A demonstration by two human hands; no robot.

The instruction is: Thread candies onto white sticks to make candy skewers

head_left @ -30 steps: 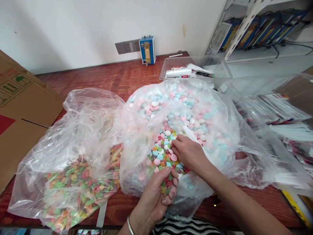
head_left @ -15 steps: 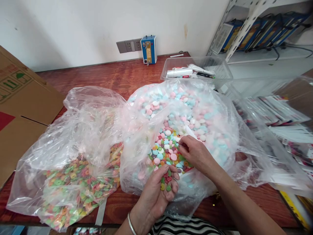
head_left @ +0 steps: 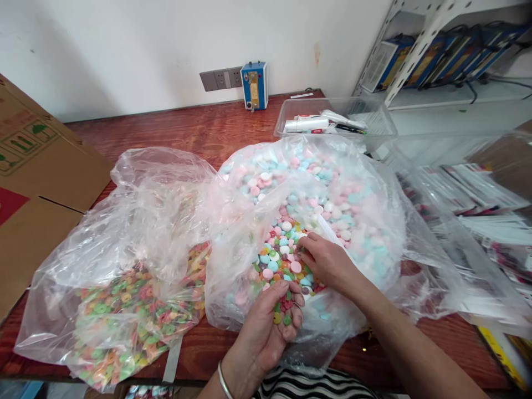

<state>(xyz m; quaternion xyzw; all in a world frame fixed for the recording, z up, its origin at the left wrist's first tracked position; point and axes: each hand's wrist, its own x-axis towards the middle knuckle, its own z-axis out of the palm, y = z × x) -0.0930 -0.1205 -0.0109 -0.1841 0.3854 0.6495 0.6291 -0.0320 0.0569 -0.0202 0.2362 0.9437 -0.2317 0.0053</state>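
The left hand (head_left: 268, 327) cupped a few sweets (head_left: 281, 311) just short of the pile (head_left: 282, 252), where the right hand (head_left: 328, 263) pinched, its catch hidden.

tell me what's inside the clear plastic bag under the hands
The clear plastic bag holds pastel pink, blue and white round candies, with small bright multicoloured candies mixed in by the right hand. Deeper layers are covered, and crumpled film blurs the far side.

no legible words or numbers anywhere. only green handling symbols on the cardboard box (head_left: 54, 166) at far left: paired up-arrows, one more sign above them. yellow label on the blue device (head_left: 254, 84) too small to read.
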